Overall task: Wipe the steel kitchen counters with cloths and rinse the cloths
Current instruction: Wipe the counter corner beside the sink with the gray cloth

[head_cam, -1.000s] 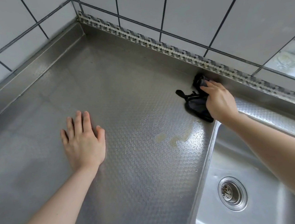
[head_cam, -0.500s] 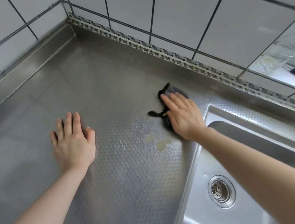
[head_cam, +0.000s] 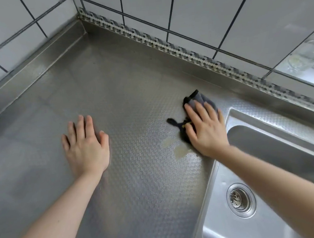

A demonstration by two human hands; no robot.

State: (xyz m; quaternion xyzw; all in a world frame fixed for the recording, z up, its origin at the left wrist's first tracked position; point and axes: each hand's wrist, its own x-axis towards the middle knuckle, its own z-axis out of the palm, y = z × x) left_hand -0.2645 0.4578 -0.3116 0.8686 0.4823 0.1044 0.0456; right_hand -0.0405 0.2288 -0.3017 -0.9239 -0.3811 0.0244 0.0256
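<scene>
A steel counter [head_cam: 127,94] with an embossed pattern fills the view. My right hand [head_cam: 204,130] lies flat, fingers straight, pressing a dark grey cloth [head_cam: 202,100] onto the counter just left of the sink's rim. A black strip of the cloth sticks out to the left of my palm. Two yellowish wet stains [head_cam: 174,147] sit right beside the heel of that hand. My left hand [head_cam: 86,146] rests palm down on the bare counter, fingers together, holding nothing.
A steel sink [head_cam: 270,166] with a round drain [head_cam: 240,199] drops away at the right. White tiled walls [head_cam: 190,11] with a perforated strip meet in the far corner. A clear glass [head_cam: 306,58] stands at the far right edge.
My right hand slid the cloth from the back wall toward me and leftward, down to the stains by the sink rim. My left hand stayed flat in place.
</scene>
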